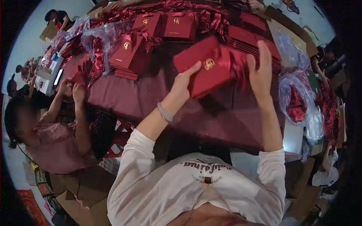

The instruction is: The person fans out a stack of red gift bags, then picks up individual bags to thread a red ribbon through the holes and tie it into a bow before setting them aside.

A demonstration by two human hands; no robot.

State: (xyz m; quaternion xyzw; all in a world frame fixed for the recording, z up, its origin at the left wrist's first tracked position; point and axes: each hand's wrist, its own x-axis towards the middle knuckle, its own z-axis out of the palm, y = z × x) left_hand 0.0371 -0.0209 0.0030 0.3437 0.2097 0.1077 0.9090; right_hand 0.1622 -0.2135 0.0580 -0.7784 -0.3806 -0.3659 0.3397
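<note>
My left hand (185, 81) grips a red paper gift bag (211, 73) by its left edge, thumb lying on the front near a gold monogram. Red ribbon (238, 64) hangs loose at the bag's right end. Beside that ribbon, my right hand (261, 71) is raised with fingers stretched and apart, holding nothing. Both hands are above the dark red tablecloth (181, 118). Just behind the held bag stand stacks of similar red bags with gold monograms, one stack (179, 26) at the back and another (128, 54) further left.
More stacked red bags (256, 45) lie at the back right. Clear plastic wrapping (298, 94) with red ribbon is at the table's right edge. On the left a co-worker (56, 139) handles a small red piece (78, 79). Cardboard boxes (83, 192) stand at lower left.
</note>
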